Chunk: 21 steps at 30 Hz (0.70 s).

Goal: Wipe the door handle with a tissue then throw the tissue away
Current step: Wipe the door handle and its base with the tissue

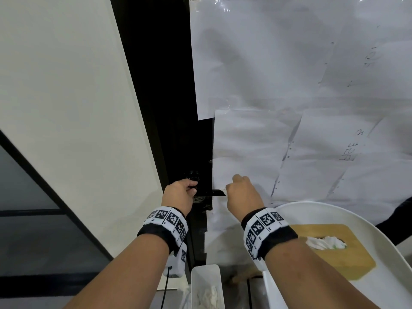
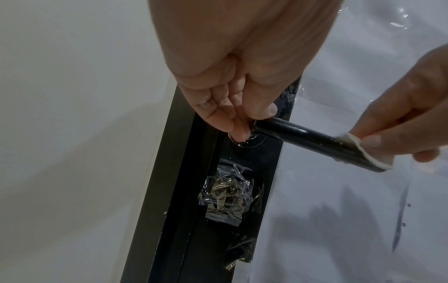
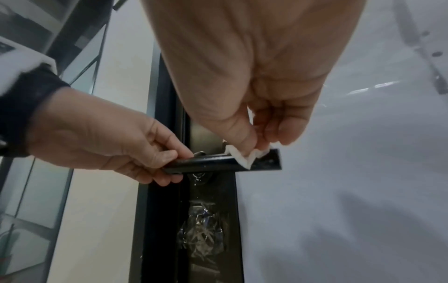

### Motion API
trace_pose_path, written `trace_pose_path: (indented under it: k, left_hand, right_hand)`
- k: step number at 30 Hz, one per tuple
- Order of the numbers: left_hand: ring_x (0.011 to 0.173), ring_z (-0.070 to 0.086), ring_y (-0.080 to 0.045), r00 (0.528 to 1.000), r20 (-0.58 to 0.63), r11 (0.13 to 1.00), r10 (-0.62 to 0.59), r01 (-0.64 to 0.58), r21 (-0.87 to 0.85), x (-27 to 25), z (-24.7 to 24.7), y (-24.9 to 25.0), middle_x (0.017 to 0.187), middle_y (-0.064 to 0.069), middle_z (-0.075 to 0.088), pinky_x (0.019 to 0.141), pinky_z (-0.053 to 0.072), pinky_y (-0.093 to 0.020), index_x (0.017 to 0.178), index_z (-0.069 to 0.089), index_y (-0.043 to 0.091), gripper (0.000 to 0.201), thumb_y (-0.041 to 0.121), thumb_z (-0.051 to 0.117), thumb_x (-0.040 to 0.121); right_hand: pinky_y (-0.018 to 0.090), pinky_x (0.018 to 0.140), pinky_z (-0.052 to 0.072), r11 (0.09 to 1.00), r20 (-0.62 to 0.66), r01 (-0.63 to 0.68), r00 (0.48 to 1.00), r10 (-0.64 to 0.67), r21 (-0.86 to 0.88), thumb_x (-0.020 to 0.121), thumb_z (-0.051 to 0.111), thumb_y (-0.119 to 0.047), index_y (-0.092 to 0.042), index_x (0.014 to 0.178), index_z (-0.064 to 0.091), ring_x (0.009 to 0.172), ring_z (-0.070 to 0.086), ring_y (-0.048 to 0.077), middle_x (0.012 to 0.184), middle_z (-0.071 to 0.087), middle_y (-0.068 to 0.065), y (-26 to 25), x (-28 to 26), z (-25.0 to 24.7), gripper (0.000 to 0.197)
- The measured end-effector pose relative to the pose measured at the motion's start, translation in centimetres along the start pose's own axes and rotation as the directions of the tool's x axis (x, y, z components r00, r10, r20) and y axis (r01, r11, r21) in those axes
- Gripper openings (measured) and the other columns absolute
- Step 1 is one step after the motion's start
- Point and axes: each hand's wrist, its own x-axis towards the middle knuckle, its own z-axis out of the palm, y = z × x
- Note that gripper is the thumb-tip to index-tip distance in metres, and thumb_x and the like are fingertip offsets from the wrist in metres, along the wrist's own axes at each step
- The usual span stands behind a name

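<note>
From the head view the black door handle (image 1: 217,192) is mostly hidden between the two hands, and the tissue (image 1: 223,190) shows only as a sliver of white at the right thumb. The wrist views fill in more: the left hand (image 3: 116,145) curls its fingers round the handle's pivot end, thumb on top, while the right hand (image 3: 254,107) pinches the folded white tissue (image 3: 244,156) between thumb and fingers against the free end of the lever (image 3: 225,162). How far the tissue wraps behind the bar cannot be made out. Below the handle, taped to the black door edge (image 2: 218,239), sits a small clear plastic bag (image 2: 227,195) holding metal bits too small to identify. The door face is covered by white paper sheets (image 1: 289,74) under glossy film, with faint handwriting that cannot be read. To the left runs a cream wall panel (image 1: 66,97) with a dark framed glass section lower down. At the lower right a white round table (image 1: 334,208) carries a tan tissue box (image 1: 347,262), cut partly by the right forearm; beneath, a narrow white bin (image 1: 206,286) holding crumpled white tissue runs off the frame's bottom edge.
</note>
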Motion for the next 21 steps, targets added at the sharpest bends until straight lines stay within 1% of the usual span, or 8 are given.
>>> trace_pose_path:
  k: [3, 7, 10, 11, 13, 15, 17, 21]
  left_hand:
    - [0.092, 0.066, -0.013, 1.0, -0.001, 1.0, -0.009, 0.009, 0.002, 0.1, 0.1, -0.2, 0.099, 0.001, 0.072, 0.082, 0.05, -0.021, 0.109, 0.07, 0.028, 0.023, 0.018, 0.063, 0.09]
    - [0.087, 0.065, -0.01, 1.0, -0.004, 1.0, 0.002, -0.002, -0.015, 0.2, 0.1, -0.1, 0.093, 0.002, 0.072, 0.078, 0.046, -0.017, 0.108, 0.07, 0.026, 0.023, 0.014, 0.064, 0.089]
    - [0.081, 0.065, -0.009, 1.0, -0.007, 1.0, 0.019, -0.019, -0.015, 0.2, 0.0, -0.1, 0.089, 0.002, 0.073, 0.076, 0.048, -0.018, 0.105, 0.071, 0.024, 0.022, 0.012, 0.065, 0.087]
    - [0.08, 0.065, -0.009, 1.0, -0.007, 1.0, 0.025, -0.025, -0.012, 0.3, 0.0, -0.2, 0.089, 0.002, 0.073, 0.077, 0.05, -0.019, 0.105, 0.071, 0.024, 0.022, 0.012, 0.065, 0.087]
    - [0.083, 0.066, -0.01, 1.0, 0.004, 1.0, 0.021, -0.021, -0.01, 0.3, 0.0, -0.2, 0.09, 0.002, 0.072, 0.08, 0.052, -0.023, 0.106, 0.07, 0.025, 0.022, 0.013, 0.065, 0.088]
    - [0.086, 0.066, -0.01, 1.0, 0.015, 1.0, 0.008, -0.008, -0.012, 0.3, 0.1, -0.4, 0.093, 0.004, 0.071, 0.082, 0.052, -0.024, 0.108, 0.069, 0.029, 0.024, 0.016, 0.064, 0.089]
    - [0.089, 0.066, -0.01, 1.0, 0.015, 1.0, 0.0, 0.0, -0.01, 0.3, 0.2, -0.5, 0.094, 0.006, 0.071, 0.083, 0.053, -0.026, 0.108, 0.069, 0.031, 0.024, 0.017, 0.063, 0.089]
    - [0.087, 0.066, -0.01, 1.0, 0.005, 1.0, -0.003, 0.003, -0.01, 0.3, 0.2, -0.3, 0.09, 0.006, 0.07, 0.081, 0.053, -0.025, 0.107, 0.069, 0.03, 0.023, 0.016, 0.063, 0.089]
  right_hand:
    - [0.031, 0.067, 0.038, 0.999, -0.021, 0.019, 1.0, -0.018, 0.05, 0.08, 0.042, 0.008, -0.003, 0.083, 0.064, 0.097, 0.044, 0.029, 0.101, 0.047, 0.011, -0.4, 0.4, 0.5, 0.025]
    - [0.033, 0.066, 0.04, 0.992, -0.048, 0.063, 0.997, -0.058, 0.109, 0.079, 0.046, 0.007, -0.003, 0.088, 0.066, 0.096, 0.042, 0.028, 0.101, 0.045, 0.011, -2.5, 0.9, 1.4, 0.025]
    - [0.035, 0.074, 0.046, 0.98, -0.043, 0.115, 0.993, -0.109, 0.161, 0.078, 0.048, 0.004, -0.004, 0.091, 0.068, 0.096, 0.044, 0.028, 0.104, 0.049, 0.011, -4.4, 1.4, 1.9, 0.025]
    - [0.034, 0.075, 0.045, 0.979, -0.037, 0.129, 0.991, -0.125, 0.158, 0.078, 0.048, 0.004, -0.005, 0.093, 0.068, 0.096, 0.045, 0.028, 0.104, 0.051, 0.011, -4.5, 1.5, 1.8, 0.026]
    - [0.032, 0.072, 0.039, 0.981, -0.026, 0.148, 0.989, -0.146, 0.125, 0.078, 0.049, 0.003, -0.006, 0.097, 0.069, 0.096, 0.045, 0.027, 0.101, 0.052, 0.01, -3.9, 1.5, 1.4, 0.03]
    - [0.031, 0.072, 0.036, 0.987, -0.019, 0.139, 0.99, -0.138, 0.083, 0.078, 0.048, 0.003, -0.007, 0.099, 0.069, 0.096, 0.044, 0.027, 0.1, 0.053, 0.009, -2.7, 1.3, 0.8, 0.031]
    - [0.032, 0.072, 0.035, 0.992, -0.018, 0.105, 0.994, -0.104, 0.071, 0.078, 0.047, 0.004, -0.005, 0.099, 0.069, 0.097, 0.044, 0.028, 0.1, 0.052, 0.01, -1.5, 1.0, 0.6, 0.032]
    - [0.035, 0.075, 0.044, 0.991, -0.021, 0.095, 0.995, -0.093, 0.094, 0.079, 0.047, 0.007, -0.004, 0.099, 0.069, 0.097, 0.044, 0.029, 0.102, 0.051, 0.011, -2.3, 1.1, 1.0, 0.032]
